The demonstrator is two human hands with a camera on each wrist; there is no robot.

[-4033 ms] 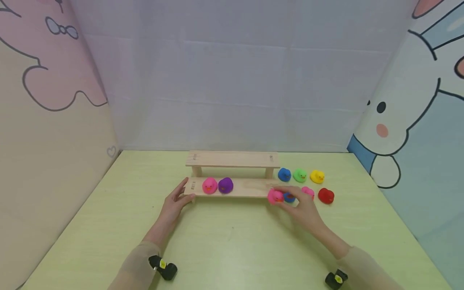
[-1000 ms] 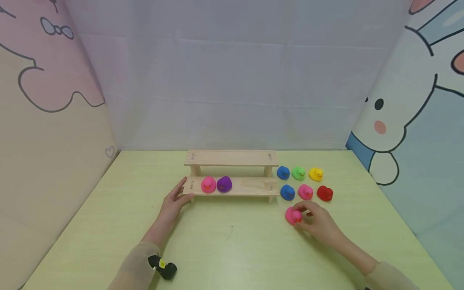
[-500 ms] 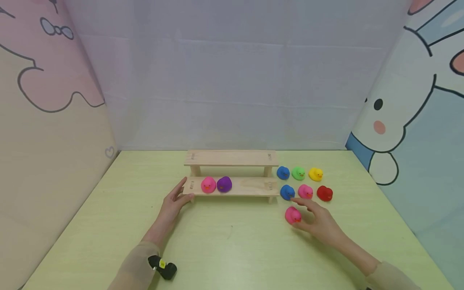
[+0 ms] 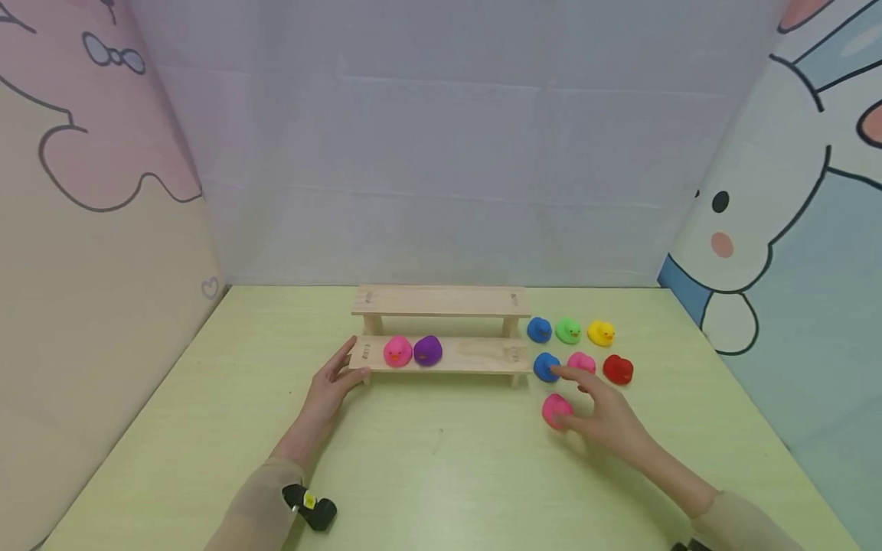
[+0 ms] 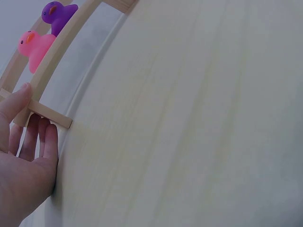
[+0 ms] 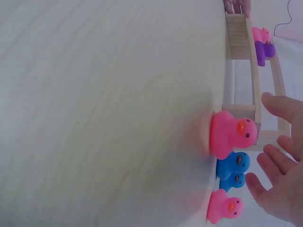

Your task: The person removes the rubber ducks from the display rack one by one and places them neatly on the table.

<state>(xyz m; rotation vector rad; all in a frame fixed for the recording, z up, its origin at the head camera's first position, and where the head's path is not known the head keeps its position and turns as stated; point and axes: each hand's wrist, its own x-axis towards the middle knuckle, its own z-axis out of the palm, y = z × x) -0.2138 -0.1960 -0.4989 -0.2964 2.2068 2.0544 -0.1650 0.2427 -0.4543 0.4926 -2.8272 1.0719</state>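
My left hand (image 4: 338,380) grips the left end of a two-step wooden shelf (image 4: 475,354), thumb against the plank in the left wrist view. A pink rubber duck (image 4: 397,352) and a purple rubber duck (image 4: 428,350) sit side by side on the lower step. My right hand (image 4: 609,417), fingers spread and holding nothing, hovers by a pink rubber duck (image 4: 555,409) on the table. Its fingertips overlap a blue rubber duck (image 4: 546,366) in the head view. The right wrist view shows that hand (image 6: 284,184) apart from the ducks.
Right of the shelf stand more rubber ducks: another blue one (image 4: 540,330), a green one (image 4: 568,330), a yellow one (image 4: 602,333), a second pink one (image 4: 582,362) and a red one (image 4: 618,370). A cloth wall (image 4: 441,184) rises behind the table (image 4: 413,474).
The right hand carried the pink duck from the shelf's right end to the table in front of the blue duck and let go. Its fingers have since lifted and spread. The left hand stayed put.
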